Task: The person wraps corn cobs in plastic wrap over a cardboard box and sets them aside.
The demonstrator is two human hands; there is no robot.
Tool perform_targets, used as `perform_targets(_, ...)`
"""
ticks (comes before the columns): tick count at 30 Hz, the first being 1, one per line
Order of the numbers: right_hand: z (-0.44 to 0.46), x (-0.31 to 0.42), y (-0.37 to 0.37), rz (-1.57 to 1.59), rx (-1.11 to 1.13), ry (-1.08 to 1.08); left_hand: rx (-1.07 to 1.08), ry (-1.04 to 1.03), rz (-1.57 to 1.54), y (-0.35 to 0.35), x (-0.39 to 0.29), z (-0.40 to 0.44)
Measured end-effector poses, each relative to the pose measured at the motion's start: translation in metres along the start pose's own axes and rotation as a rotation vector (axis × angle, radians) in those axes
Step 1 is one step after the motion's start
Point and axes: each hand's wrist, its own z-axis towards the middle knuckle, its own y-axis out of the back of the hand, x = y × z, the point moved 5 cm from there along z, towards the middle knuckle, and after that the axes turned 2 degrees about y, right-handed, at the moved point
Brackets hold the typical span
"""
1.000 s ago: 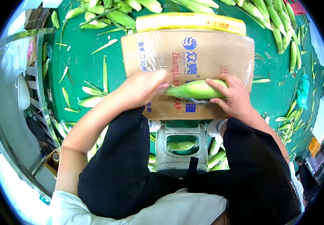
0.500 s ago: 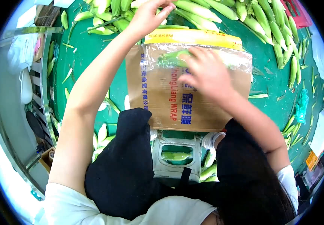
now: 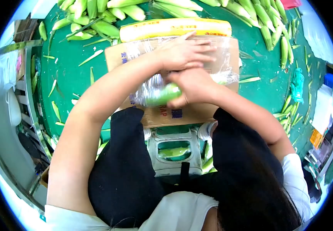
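Observation:
A brown cardboard box (image 3: 155,119) printed with "WRAP" stands before my knees, with clear plastic wrap (image 3: 226,57) over its top. My right hand (image 3: 195,86) is curled round a green ear of corn (image 3: 165,94), which has shiny film about its left end and is partly blurred. Just beyond it, my left hand (image 3: 185,52) lies palm down over the film with its fingers stretched out to the right. The two hands overlap slightly. Along the far edge of the box runs a yellow roll of cling film (image 3: 174,29).
Many ears of corn in husk (image 3: 132,12) are heaped across the far side of the green surface (image 3: 70,86). Loose husk leaves lie about. A teal glove (image 3: 297,84) is at the right. Between my legs is a pale plastic stool (image 3: 174,136).
My left hand has come down from the corn pile onto the film. My right hand has moved nearer me and now grips the ear of corn, which has shifted toward me.

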Motion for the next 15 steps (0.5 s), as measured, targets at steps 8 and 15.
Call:
perform_targets(8,-0.143,-0.038,-0.015,1.314,-0.022,0.191,0.032,-0.037,0.177,0.002,-0.024,-0.010)
perform_targets(15,-0.184,-0.096,-0.043,1.593,-0.397,-0.429,-0.472,-0.003,0.178,0.013,-0.117,-0.044)
